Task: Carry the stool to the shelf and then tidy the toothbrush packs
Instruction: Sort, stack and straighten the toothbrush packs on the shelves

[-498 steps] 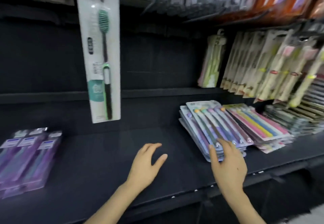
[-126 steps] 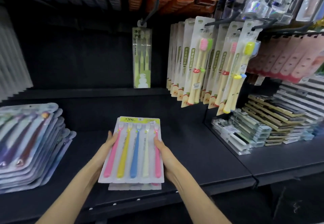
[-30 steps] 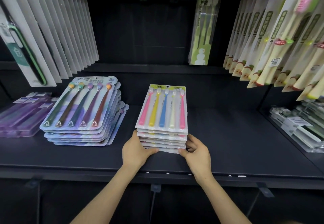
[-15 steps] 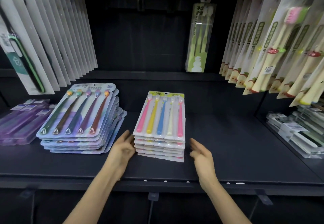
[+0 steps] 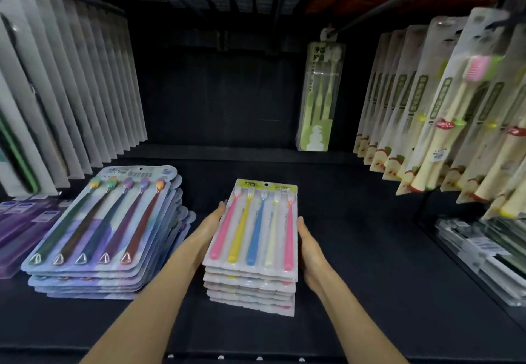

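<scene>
A stack of white toothbrush packs (image 5: 256, 235), each with pink, yellow, blue, cream and pink brushes, lies in the middle of the black shelf (image 5: 370, 278). My left hand (image 5: 209, 228) presses flat against the stack's left side, fingers straight. On the right side my right hand (image 5: 308, 245) presses in the same way. A second stack of packs with dark-handled brushes (image 5: 105, 230) lies to the left. No stool is in view.
Purple packs (image 5: 20, 227) lie at the far left. White packs hang in a row at upper left (image 5: 71, 93), cream packs at upper right (image 5: 441, 113). One green pack (image 5: 318, 99) hangs at the back. Clear boxes (image 5: 484, 252) lie at the right.
Both hands have moved in from just off the stack and now press its two sides, further back along it. The camera has come closer to the shelf.
</scene>
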Tool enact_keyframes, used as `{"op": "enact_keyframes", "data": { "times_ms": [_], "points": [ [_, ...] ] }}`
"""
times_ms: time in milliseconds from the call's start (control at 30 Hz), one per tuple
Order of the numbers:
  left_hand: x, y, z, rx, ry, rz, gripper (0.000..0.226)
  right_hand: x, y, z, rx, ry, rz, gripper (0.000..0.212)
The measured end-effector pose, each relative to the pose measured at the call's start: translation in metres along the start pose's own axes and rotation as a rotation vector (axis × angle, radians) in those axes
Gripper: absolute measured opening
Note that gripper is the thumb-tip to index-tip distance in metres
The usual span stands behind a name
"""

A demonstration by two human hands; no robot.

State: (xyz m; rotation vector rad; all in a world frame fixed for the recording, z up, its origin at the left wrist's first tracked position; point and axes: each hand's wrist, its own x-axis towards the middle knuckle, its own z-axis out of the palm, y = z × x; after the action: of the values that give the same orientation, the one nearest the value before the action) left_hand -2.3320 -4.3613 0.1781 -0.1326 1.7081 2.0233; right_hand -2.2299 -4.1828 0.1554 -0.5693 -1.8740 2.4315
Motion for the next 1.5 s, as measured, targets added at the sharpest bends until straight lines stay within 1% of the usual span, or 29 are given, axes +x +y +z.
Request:
{"op": "enact_keyframes", "data": {
  "times_ms": [100, 167, 267, 400, 533, 800, 900, 1067, 1133, 1200, 1233, 1267, 1333, 1367, 1400, 1433, 1500],
  "points": [
    [0.003, -0.007, 0.002, -0.023, -0.054, -0.002, 0.044, 0.012, -0.003, 0.003, 0.058, -0.053, -0.003, 0.048],
    [0.009, -0.013, 0.001, -0.044, -0.071, -0.003, 0.047, 0.020, -0.005, 0.002, 0.065, -0.084, -0.017, 0.042],
    [0.014, -0.014, 0.000, -0.050, -0.077, 0.025, 0.050, 0.030, -0.008, -0.004, 0.070, -0.084, -0.024, 0.033],
    [0.012, -0.012, 0.008, -0.059, -0.073, 0.039, 0.040, 0.036, -0.004, -0.010, 0.069, -0.096, -0.012, 0.041],
    [0.007, -0.010, 0.009, -0.093, -0.042, 0.055, 0.037, 0.036, -0.002, -0.007, 0.092, -0.112, -0.018, 0.041],
    [-0.001, -0.004, -0.014, -0.066, 0.023, 0.072, 0.039, 0.045, 0.005, 0.019, 0.139, -0.162, 0.003, 0.040],
    [-0.003, 0.000, -0.021, -0.094, 0.033, 0.077, 0.038, 0.045, 0.004, 0.029, 0.144, -0.187, 0.001, 0.041],
    [-0.005, 0.002, -0.025, -0.075, 0.063, 0.044, 0.045, 0.037, 0.003, 0.032, 0.156, -0.162, 0.017, 0.046],
    [-0.010, 0.004, -0.027, -0.086, 0.053, 0.033, 0.049, 0.029, 0.005, 0.029, 0.157, -0.169, 0.011, 0.048],
    [-0.017, 0.006, -0.026, -0.059, 0.012, 0.067, 0.051, 0.016, 0.010, 0.025, 0.133, -0.139, -0.022, 0.044],
    [-0.022, 0.006, -0.025, 0.025, 0.013, 0.155, 0.051, 0.010, 0.013, 0.024, 0.113, -0.137, -0.053, 0.041],
    [-0.029, 0.007, -0.024, 0.206, 0.049, 0.287, 0.054, 0.002, 0.017, 0.025, 0.080, -0.134, -0.085, 0.041],
    [-0.044, 0.003, -0.021, 0.775, 0.165, 0.572, 0.062, -0.006, 0.026, 0.026, -0.021, -0.126, -0.176, 0.049],
    [-0.048, -0.001, -0.019, 1.051, 0.178, 0.639, 0.070, -0.008, 0.029, 0.027, -0.059, -0.121, -0.212, 0.052],
    [-0.051, -0.006, -0.017, 1.257, 0.159, 0.658, 0.075, -0.011, 0.030, 0.028, -0.062, -0.118, -0.235, 0.053],
    [-0.053, -0.011, -0.015, 1.393, 0.127, 0.646, 0.073, -0.013, 0.029, 0.030, -0.061, -0.118, -0.243, 0.051],
    [-0.054, -0.018, -0.013, 1.482, 0.098, 0.623, 0.054, -0.017, 0.025, 0.034, -0.056, -0.112, -0.249, 0.046]
  ]
}}
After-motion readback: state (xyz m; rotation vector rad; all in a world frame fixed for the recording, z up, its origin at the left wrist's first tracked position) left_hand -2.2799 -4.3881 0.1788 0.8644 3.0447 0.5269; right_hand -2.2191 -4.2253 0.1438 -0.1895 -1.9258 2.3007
